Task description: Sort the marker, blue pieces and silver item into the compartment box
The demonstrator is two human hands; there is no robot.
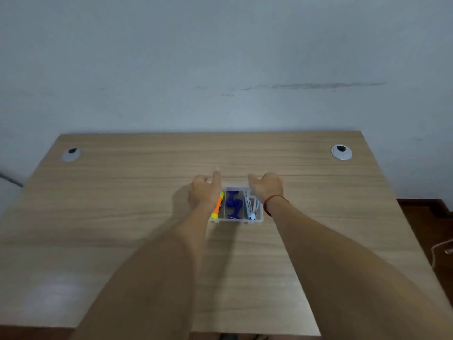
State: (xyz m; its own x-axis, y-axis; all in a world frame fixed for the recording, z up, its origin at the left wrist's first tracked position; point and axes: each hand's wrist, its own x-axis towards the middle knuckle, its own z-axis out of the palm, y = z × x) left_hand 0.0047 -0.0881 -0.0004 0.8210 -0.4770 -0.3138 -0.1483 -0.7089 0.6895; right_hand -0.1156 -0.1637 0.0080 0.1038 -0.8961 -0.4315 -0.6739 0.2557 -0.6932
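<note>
A clear compartment box (236,220) with three lanes stands at the middle of the wooden table. In its left lane lies an orange and yellow marker (217,207). Blue pieces (234,203) fill the middle lane, and the silver item (252,207) lies in the right lane. My left hand (204,191) presses against the box's far left corner, its forefinger pointing away from me and its wrist covering part of the marker. My right hand (267,187), with a red string on the wrist, is cupped over the far right corner. The fingertips of both hands are hidden.
The wooden table (122,217) meets a pale wall at its far edge. Two round cable grommets sit in the far corners, one on the left (71,154) and one on the right (341,151). Dark floor with a white cable (438,249) lies beyond the table's right edge.
</note>
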